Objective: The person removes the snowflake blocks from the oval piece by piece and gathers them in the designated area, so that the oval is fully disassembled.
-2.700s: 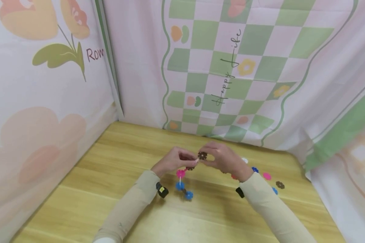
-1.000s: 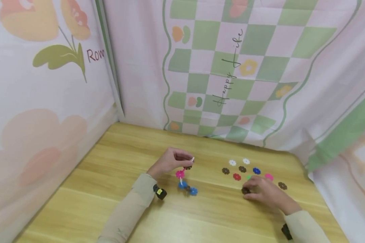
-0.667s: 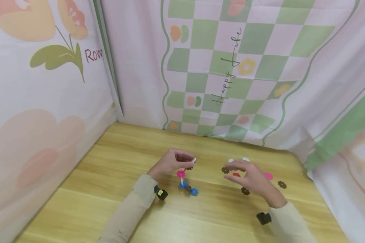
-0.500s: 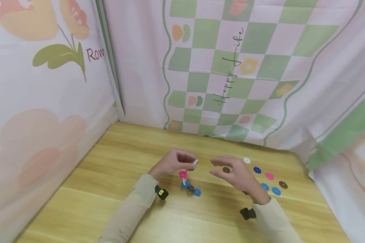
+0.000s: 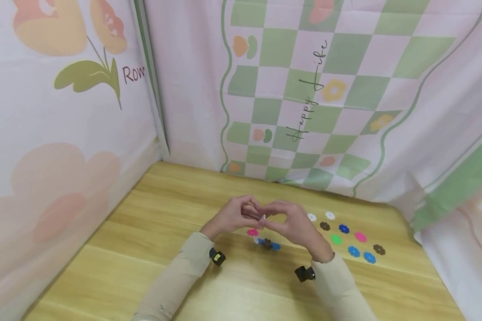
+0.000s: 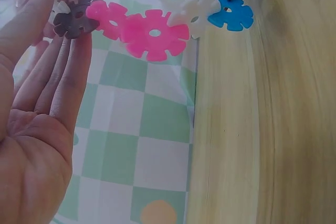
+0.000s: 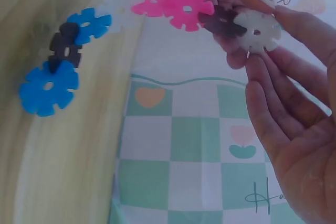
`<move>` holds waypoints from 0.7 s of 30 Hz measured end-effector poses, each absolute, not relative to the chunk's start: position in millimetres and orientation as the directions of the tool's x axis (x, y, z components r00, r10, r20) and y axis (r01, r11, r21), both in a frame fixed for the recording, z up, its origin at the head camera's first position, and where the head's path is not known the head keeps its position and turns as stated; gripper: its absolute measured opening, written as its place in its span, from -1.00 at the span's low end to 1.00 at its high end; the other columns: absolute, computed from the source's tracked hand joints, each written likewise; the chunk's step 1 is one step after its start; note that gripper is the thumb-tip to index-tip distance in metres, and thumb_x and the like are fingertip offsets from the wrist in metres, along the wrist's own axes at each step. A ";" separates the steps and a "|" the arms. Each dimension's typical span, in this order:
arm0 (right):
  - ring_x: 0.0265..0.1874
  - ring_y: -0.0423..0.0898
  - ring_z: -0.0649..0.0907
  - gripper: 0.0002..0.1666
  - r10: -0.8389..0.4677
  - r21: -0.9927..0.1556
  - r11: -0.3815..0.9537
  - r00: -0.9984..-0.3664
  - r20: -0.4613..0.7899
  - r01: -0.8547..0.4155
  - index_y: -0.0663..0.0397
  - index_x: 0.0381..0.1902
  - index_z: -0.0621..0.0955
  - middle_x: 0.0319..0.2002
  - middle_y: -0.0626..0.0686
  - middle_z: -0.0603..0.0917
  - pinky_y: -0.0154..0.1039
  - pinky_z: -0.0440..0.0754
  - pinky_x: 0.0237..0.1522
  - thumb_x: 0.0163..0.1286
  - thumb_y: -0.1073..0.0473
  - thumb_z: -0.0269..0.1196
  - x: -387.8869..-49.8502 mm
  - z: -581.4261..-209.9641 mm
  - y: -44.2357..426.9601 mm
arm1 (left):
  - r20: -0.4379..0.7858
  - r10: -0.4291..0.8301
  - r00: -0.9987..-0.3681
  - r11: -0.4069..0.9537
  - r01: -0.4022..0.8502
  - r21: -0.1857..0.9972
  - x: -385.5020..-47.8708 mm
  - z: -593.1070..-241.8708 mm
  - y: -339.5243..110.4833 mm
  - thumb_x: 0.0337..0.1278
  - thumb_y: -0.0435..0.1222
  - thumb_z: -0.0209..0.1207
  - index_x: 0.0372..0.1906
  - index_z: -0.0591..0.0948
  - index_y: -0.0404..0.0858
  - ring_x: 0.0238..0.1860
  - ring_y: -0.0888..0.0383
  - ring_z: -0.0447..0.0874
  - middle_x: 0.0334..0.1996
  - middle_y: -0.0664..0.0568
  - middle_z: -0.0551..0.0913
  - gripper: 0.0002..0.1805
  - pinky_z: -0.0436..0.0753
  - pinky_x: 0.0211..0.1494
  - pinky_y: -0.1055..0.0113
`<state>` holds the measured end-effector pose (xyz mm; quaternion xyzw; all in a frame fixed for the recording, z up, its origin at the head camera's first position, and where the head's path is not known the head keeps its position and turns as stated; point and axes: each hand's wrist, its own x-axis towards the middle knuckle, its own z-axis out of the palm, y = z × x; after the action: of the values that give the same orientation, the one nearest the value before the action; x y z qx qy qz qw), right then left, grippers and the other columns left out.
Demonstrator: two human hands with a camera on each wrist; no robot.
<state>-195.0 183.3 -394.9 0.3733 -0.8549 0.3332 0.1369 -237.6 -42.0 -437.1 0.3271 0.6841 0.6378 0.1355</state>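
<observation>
A chain of flower-shaped interlocking discs (image 7: 188, 8) hangs between and below the two hands. It runs from a white end disc (image 7: 258, 32) through a brown disc (image 6: 76, 18), pink ones and another white one, to a blue, brown and blue (image 7: 49, 88) tail. My left hand (image 5: 230, 217) pinches the chain near its upper end, at the brown disc, between thumb and fingers. My right hand (image 5: 295, 223) meets it there; its thumb and fingertips pinch the edge of the white end disc. In the head view the fingers mostly hide the upper discs.
Loose discs lie on the wooden table (image 5: 164, 200) to the right: white (image 5: 330, 215), brown (image 5: 325, 226), dark blue (image 5: 344, 228), green (image 5: 336, 239), pink (image 5: 360, 236) and light blue (image 5: 369, 257). Printed curtains (image 5: 193, 111) border the table at the back and sides.
My right hand has carried a brown disc away to the right, left it on the table, and come back without it to the white end disc. My left hand has kept hold of the chain.
</observation>
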 end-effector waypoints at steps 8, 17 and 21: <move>-0.14 -0.05 0.85 -0.67 -0.593 -0.462 0.514 -0.689 0.417 -0.723 0.11 0.04 0.80 -0.06 0.05 0.87 -0.02 0.84 -0.03 0.33 0.21 0.52 -199.5 -386.7 187.9 | 0.258 0.632 -0.731 -0.051 0.292 0.955 -237.8 -437.0 -41.7 0.15 -0.58 0.42 0.05 0.54 -0.43 0.03 -0.14 0.86 0.02 -0.40 0.78 -0.61 0.82 0.14 0.14; -0.20 -0.05 0.86 -0.73 -0.581 -0.454 0.504 -0.677 0.452 -0.735 0.12 -0.03 0.82 -0.11 0.06 0.88 0.00 0.85 -0.11 0.31 0.22 0.53 -205.6 -387.0 192.9 | 0.276 0.649 -0.709 -0.015 0.351 0.936 -242.8 -446.5 -39.8 0.19 -0.46 0.45 0.20 0.62 -0.33 0.07 0.08 0.82 0.08 -0.23 0.79 -0.53 0.76 0.25 0.25; -0.21 -0.08 0.86 -0.75 -0.580 -0.442 0.490 -0.659 0.479 -0.752 0.12 -0.06 0.82 -0.13 0.05 0.88 -0.03 0.86 -0.13 0.31 0.23 0.53 -208.1 -388.4 194.7 | 0.226 0.671 -0.706 0.017 0.319 0.948 -245.2 -453.9 -40.9 0.30 -0.37 0.40 0.22 0.69 -0.25 0.10 0.15 0.80 0.12 -0.11 0.80 -0.60 0.73 0.28 0.29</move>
<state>-208.1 194.7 -388.4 0.3904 -0.8526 0.3204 0.1339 -245.2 -40.9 -453.9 0.3545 0.6981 0.6048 0.1455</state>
